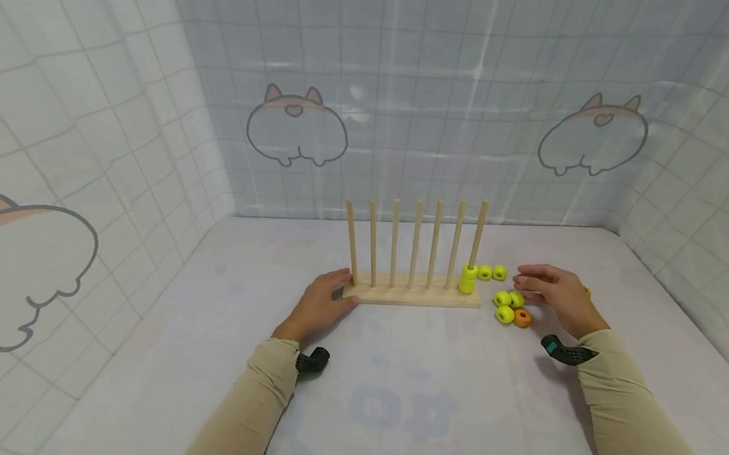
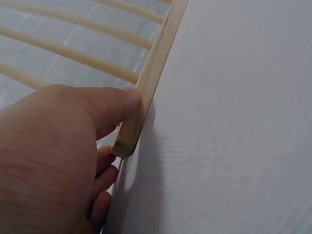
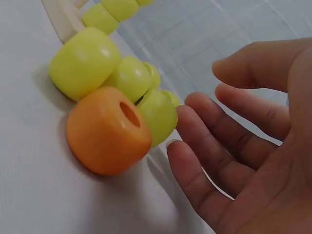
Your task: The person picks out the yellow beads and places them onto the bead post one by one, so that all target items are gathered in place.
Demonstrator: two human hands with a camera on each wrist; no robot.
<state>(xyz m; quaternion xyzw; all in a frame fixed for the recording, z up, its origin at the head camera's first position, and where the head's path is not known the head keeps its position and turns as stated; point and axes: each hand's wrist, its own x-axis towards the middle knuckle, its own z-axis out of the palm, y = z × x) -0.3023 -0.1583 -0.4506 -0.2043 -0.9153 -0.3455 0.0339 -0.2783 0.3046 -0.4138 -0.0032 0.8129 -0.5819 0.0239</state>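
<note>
A wooden peg rack point(image 1: 413, 298) with several upright dowels stands on the table. My left hand point(image 1: 319, 305) grips its left end, the thumb point(image 2: 124, 103) on the base's front and the other fingers behind. Yellow beads point(image 1: 467, 280) are stacked low on the rightmost dowel. Right of the rack lie loose yellow beads point(image 1: 502, 298) and an orange bead point(image 1: 522, 318) with its hole showing. My right hand point(image 1: 556, 294) hovers beside these beads, fingers relaxed and slightly bent, nothing between thumb and fingers point(image 3: 219, 141). Whether a fingertip touches a yellow bead I cannot tell.
Two yellow beads point(image 1: 491, 272) lie close to the rack's right end. A small orange-yellow thing point(image 1: 587, 291) peeks out behind my right hand, mostly hidden. A pale cloth covers the table point(image 1: 384, 398), and tile-patterned walls point(image 1: 410, 118) rise at the back and sides.
</note>
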